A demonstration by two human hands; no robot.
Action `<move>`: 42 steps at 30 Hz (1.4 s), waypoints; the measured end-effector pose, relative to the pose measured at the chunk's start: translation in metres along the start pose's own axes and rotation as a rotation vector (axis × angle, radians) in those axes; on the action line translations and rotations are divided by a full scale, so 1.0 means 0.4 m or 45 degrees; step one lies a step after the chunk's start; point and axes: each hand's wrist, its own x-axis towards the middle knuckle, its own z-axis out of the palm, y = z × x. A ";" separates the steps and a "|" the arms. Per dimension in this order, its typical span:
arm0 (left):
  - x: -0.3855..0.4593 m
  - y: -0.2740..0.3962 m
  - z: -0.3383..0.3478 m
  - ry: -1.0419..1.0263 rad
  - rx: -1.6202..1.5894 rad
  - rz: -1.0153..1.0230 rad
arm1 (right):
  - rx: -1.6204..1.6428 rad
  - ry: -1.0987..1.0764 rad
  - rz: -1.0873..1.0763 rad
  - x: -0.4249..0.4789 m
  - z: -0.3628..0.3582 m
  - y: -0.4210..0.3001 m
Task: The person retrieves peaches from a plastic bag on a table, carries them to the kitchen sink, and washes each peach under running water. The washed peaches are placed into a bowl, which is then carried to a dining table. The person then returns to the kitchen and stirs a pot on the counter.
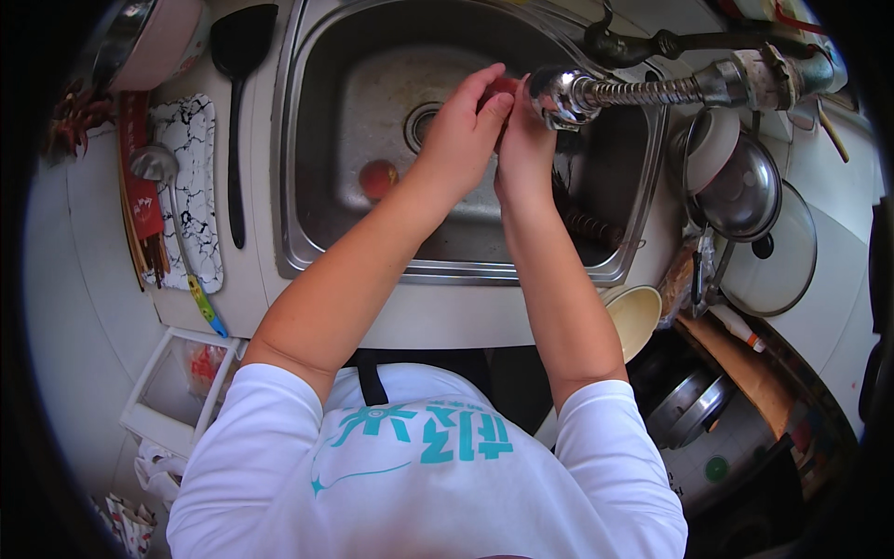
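Observation:
In the head view both hands are over a stainless steel sink [447, 271], beside the faucet head [559, 96]. My left hand [464, 126] and my right hand [525, 143] are cupped around a red round fruit [500, 88], mostly hidden by the fingers. The faucet head covers part of my right hand. A red and yellow peach [378, 179] lies on the sink floor, to the left of my left forearm and below the drain [420, 127]. Whether water is running cannot be told.
A black spatula [238, 91] and a ladle [183, 230] lie left of the sink, the ladle on a marbled tray [202, 189]. The flexible faucet neck [646, 91] reaches in from the right. Pot lids [775, 258] and a yellow bowl [639, 318] stand at the right.

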 end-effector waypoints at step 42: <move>0.040 -0.049 0.001 0.092 -0.030 0.013 | -0.206 0.040 -0.406 0.010 0.013 0.035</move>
